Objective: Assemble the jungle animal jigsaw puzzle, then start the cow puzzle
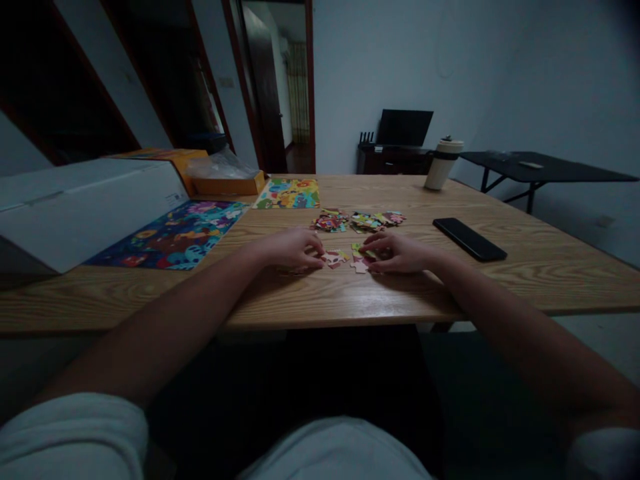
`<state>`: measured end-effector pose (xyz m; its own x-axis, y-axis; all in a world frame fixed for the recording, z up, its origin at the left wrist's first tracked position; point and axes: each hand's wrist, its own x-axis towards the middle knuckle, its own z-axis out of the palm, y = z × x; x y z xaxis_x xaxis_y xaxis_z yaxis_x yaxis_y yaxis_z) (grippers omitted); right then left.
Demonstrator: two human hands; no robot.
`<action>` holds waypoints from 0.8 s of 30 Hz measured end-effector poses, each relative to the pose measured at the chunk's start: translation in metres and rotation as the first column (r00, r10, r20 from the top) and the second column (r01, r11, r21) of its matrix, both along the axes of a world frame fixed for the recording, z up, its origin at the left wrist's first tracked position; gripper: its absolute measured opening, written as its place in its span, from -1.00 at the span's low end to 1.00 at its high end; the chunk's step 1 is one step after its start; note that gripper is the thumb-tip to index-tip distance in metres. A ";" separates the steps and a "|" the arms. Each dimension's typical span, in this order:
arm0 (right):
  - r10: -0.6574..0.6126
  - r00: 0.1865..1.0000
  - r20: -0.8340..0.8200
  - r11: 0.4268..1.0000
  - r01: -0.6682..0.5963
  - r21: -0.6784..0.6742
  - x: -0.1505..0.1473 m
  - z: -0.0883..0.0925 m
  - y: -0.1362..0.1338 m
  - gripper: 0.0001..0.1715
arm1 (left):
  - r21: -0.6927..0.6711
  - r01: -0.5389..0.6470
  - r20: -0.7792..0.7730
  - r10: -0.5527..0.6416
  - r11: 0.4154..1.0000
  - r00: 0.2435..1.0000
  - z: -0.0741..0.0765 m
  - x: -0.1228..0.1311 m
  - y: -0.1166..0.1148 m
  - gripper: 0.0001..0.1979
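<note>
On the wooden table in front of me, my left hand [296, 248] has its fingers curled at the left edge of a pink and yellow puzzle piece [335, 259]. Facing it, my right hand [397, 253] pinches the side of joined-looking pink and green puzzle pieces [359, 260]. A small gap separates what the two hands hold. Just beyond my fingers lie a reddish heap of loose pieces [330, 221] and a greener heap [373, 221]. More pieces lie partly hidden under my left hand.
Left of my hands are a dark blue picture sheet [175, 237], a white box [95, 207] and an orange box tray [227, 185] with clear plastic. A yellow picture sheet [289, 193] lies farther back. Rightward are a black phone [469, 239] and a cream cup [443, 164].
</note>
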<state>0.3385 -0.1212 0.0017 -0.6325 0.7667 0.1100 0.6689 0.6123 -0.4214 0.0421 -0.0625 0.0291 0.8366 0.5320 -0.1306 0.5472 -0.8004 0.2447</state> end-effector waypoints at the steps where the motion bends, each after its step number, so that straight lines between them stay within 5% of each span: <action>1: 0.008 1.000 -0.002 1.000 -0.008 0.000 -0.001 0.000 0.000 -0.65 | -0.012 -0.002 0.022 0.002 1.000 1.000 -0.003 -0.002 0.003 -0.60; 7: 0.053 0.999 0.000 0.998 -0.053 0.017 -0.006 0.000 -0.002 -0.62 | 0.126 0.030 0.161 -0.050 0.992 0.986 -0.014 0.008 -0.005 -0.50; 24: -0.021 0.999 -0.033 0.995 0.018 -0.102 -0.001 -0.009 0.003 -0.29 | 0.088 0.011 0.116 -0.022 0.996 0.993 -0.010 0.006 -0.012 -0.39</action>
